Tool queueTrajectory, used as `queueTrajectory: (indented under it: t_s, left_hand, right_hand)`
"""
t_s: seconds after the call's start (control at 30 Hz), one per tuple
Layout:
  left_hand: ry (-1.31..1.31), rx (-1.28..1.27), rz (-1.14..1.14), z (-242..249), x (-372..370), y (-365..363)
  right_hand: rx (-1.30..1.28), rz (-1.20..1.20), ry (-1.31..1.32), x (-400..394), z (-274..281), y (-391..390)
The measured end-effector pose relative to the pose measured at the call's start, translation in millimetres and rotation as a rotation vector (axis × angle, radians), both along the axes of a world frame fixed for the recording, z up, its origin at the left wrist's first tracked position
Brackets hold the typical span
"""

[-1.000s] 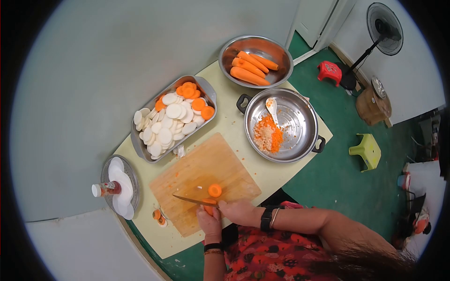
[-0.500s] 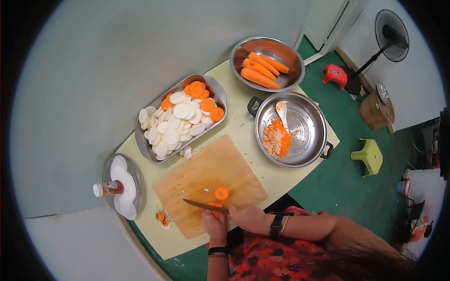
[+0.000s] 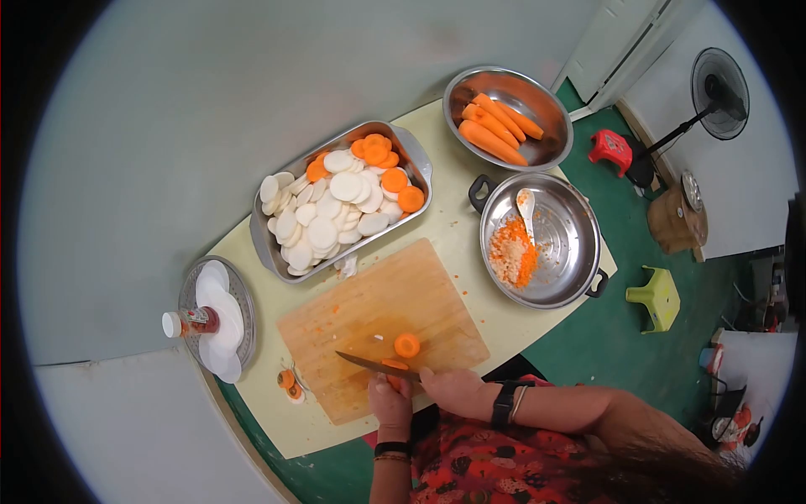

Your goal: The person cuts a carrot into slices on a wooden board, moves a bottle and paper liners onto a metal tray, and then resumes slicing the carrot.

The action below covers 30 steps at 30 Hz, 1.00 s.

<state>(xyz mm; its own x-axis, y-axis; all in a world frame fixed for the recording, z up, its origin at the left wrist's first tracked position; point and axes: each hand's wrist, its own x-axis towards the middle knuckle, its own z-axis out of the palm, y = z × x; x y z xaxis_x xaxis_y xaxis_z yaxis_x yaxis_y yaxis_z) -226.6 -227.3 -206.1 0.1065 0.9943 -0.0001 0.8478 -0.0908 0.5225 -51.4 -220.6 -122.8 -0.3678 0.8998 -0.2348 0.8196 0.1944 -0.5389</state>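
Observation:
My right hand (image 3: 452, 391) is closed around the handle of a knife (image 3: 369, 364), whose blade points left over the wooden cutting board (image 3: 336, 323). Just below the blade, my left hand (image 3: 391, 401) grips a piece of carrot (image 3: 398, 380) near the board's lower edge; its fingers are bent and partly hidden. The blade lies across this carrot piece. A round carrot slice (image 3: 407, 344) rests flat on the board above the knife.
Behind the board stands a metal tray (image 3: 267, 245) of white and orange slices. Farther right are a steel bowl (image 3: 550, 101) with carrots and a two-handled pan (image 3: 579, 244) with chopped bits and a spoon. At left, a plate (image 3: 248, 302) holds white rounds and a jar (image 3: 191, 322).
The view has shifted, so most table items appear farther right. Both hands keep their holds on the knife and the carrot piece.

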Motion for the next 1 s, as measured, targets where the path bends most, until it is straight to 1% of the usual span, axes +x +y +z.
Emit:
queueTrajectory:
  t_s: [0.07, 0.17, 0.27, 0.37, 0.47, 0.6, 0.67, 0.77, 0.87, 0.97, 1.0]
  left_hand:
    - [0.013, -0.023, 0.004, 1, 0, 2]
    - [-0.018, 0.08, -0.016, -4, 0, 0]
    - [-0.012, 0.097, -0.016, -6, -2, -1]
    - [0.168, -0.214, 0.031, 11, 4, 4]
    - [0.096, -0.116, 0.039, 5, 3, 1]
    - [0.045, 0.011, 0.094, -1, 4, -3]
    - [0.034, 0.028, 0.105, 2, 5, -1]
    - [-0.001, 0.137, 0.074, -1, 5, -2]
    - [0.053, 0.065, 0.069, 6, 6, 0]
    - [0.036, 0.021, 0.104, 5, 7, -2]
    - [0.041, 0.064, 0.097, 0, 8, -3]
  right_hand:
    - [0.044, 0.008, 0.023, 0, -4, 1]
    - [0.048, 0.001, 0.053, 1, -4, 3]
    - [-0.02, 0.006, 0.042, 0, -7, 4]
    - [-0.082, 0.002, 0.066, -2, -29, 7]
    - [-0.102, 0.0, 0.184, -7, -34, 14]
    - [-0.158, 0.04, 0.095, -11, -19, 25]
    - [-0.181, 0.026, 0.089, -14, -25, 25]
    - [-0.174, 0.022, 0.116, -11, -42, 26]
    - [-0.158, 0.026, 0.146, 5, -40, 21]
    - [-0.114, 0.052, 0.147, 23, -52, 8]
    - [-0.053, 0.092, 0.135, 27, -50, 8]
